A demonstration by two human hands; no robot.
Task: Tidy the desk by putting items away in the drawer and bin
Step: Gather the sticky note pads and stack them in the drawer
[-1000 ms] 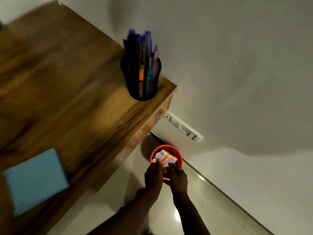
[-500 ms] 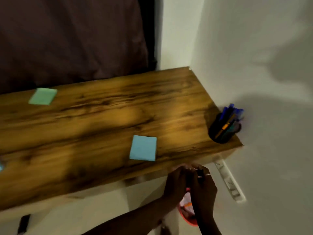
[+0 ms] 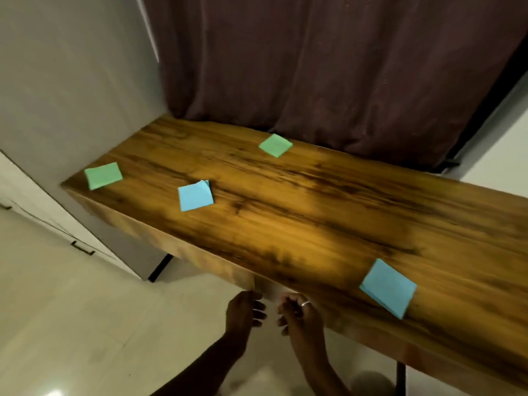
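Note:
Several sticky-note pads lie on the wooden desk: a green pad at the left end, a second green pad near the curtain, a blue pad with a lifted corner, and another blue pad near the front edge. My left hand and my right hand hang side by side just below the desk's front edge, fingers loosely curled, holding nothing. A ring shows on my right hand. Neither the bin nor a drawer is in view.
A dark curtain hangs behind the desk. A grey wall meets the desk's left end, with a cabinet handle low on the left. A black desk leg stands on the pale tiled floor.
The view has swung left from the orange bin and pen holder to the desk's left part. Both hands have come up from the bin to the desk's front edge, empty.

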